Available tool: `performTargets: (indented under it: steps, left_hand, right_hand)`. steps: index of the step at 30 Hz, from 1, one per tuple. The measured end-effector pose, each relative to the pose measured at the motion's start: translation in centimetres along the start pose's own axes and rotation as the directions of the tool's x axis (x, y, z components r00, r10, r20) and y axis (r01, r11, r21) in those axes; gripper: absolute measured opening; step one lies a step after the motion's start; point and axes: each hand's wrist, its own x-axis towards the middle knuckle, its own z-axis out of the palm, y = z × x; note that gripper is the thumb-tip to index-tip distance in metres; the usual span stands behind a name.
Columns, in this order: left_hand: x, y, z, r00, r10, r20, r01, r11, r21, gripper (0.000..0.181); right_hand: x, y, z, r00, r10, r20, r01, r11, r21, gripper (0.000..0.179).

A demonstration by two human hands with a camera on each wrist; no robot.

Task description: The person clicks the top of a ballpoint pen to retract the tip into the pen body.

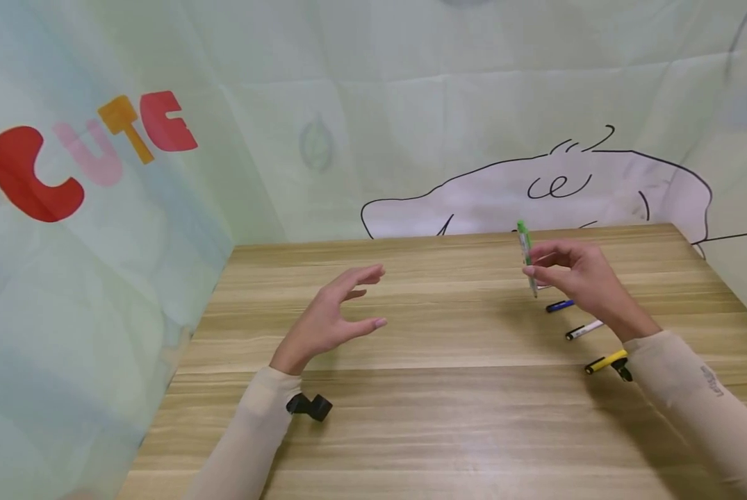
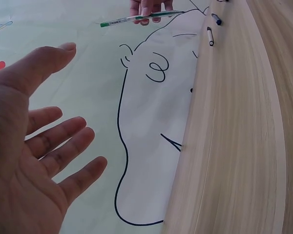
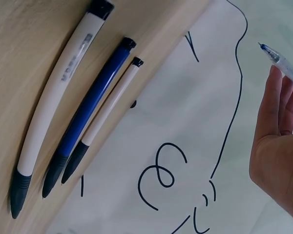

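Observation:
Between thumb and fingertips, my right hand point(image 1: 588, 278) pinches a slim clear pen with a green end point(image 1: 524, 239), held steeply tilted above the far right of the table. In the right wrist view its tip point(image 3: 269, 51) points up and left, beyond the fingers. My left hand point(image 1: 326, 316) hovers over the left-centre of the table, thumb and fingers spread apart with nothing between them. Below the right hand and forearm lie a blue pen point(image 1: 559, 305), a white pen point(image 1: 582, 331) and a yellow pen point(image 1: 606, 362), partly covered by them.
A second, pale slim pen point(image 3: 110, 105) lies alongside the blue one in the right wrist view. The wooden table point(image 1: 411, 417) meets a printed cloth backdrop point(image 1: 323, 118) at its back and sides. Black wrist mounts point(image 1: 310, 406) stick out at both cuffs.

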Motion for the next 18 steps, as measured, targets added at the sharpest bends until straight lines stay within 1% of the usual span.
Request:
performTargets:
  steps: [5,8,14,18]
  left_hand:
    - [0.5,0.0,0.5,0.999,0.035,-0.013,-0.035,0.999,-0.012,0.083]
    - [0.9,0.0,0.8,0.999,0.053,-0.013,-0.052,0.999,0.002,0.083]
    - [1.8,0.4,1.3,0.997,0.076,-0.021,-0.076,0.997,0.007,0.083]
    - [2.4,0.6,1.6,0.995,0.095,-0.034,-0.095,0.995,0.002,0.083]
  right_hand:
    - [-0.2,-0.3,0.4,1.0,-0.003,-0.015,0.004,0.999,0.04,0.023]
    - [-0.3,-0.7,0.6,1.0,-0.019,-0.015,0.02,0.998,0.059,0.022]
    - [-0.7,-1.4,1.0,0.998,-0.06,0.0,0.06,0.993,0.102,0.019]
    - [-0.9,-1.7,1.2,0.998,-0.061,0.009,0.059,0.993,0.106,0.02]
